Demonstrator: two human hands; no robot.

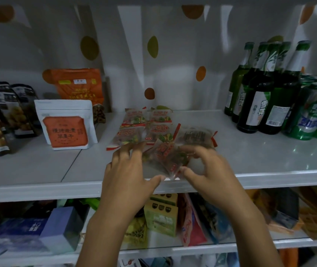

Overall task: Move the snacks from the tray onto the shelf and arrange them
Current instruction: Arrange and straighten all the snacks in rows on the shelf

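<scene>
At the shelf (38,187) front edge, right hand (207,170) pinches a loose snack packet (165,157); left hand (128,174) rests near-straight fingers on it. Packet row (144,124) sits at 12 o'clock. Best bet: lay it flat, square to that row, clear of the bottles (260,97) at 3 o'clock.

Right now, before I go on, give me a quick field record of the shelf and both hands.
left hand: fingers spread, resting on the snack packets
right hand: fingers curled, pinching the front packet
packets: lying flat in rows, middle of the shelf
to their left: white pouch, upright
to their right: green bottles, cans
tray: not in view
</scene>
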